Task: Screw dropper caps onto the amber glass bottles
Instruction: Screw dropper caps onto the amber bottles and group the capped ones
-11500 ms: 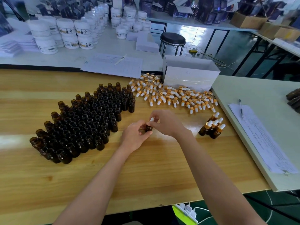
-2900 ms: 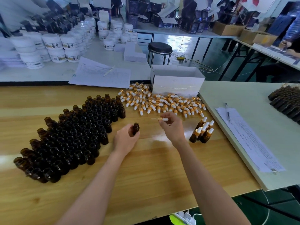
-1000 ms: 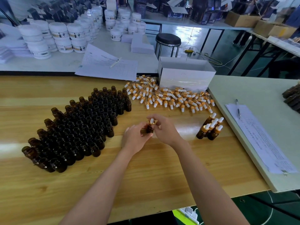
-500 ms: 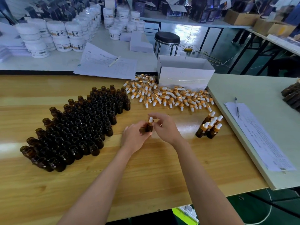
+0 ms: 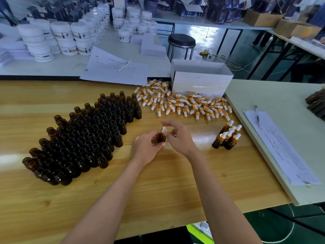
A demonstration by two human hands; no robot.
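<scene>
— Where's the bottle (image 5: 162,138)?
— In our left grip (image 5: 147,148), curled round it, over the bench (image 5: 158,187); our right grip (image 5: 179,138) pinches its cap (image 5: 163,131).
— Then we keep it upright and twist by the collar (image 5: 161,133) (never the soft bulb (image 5: 164,128)) until snug.

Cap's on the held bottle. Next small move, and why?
Probably twist the dropper cap tight with the right hand while the left hand steadies the amber bottle. The cap stands upright on the neck, pinched by that right hand, and whether it is fully seated cannot be told.
</scene>
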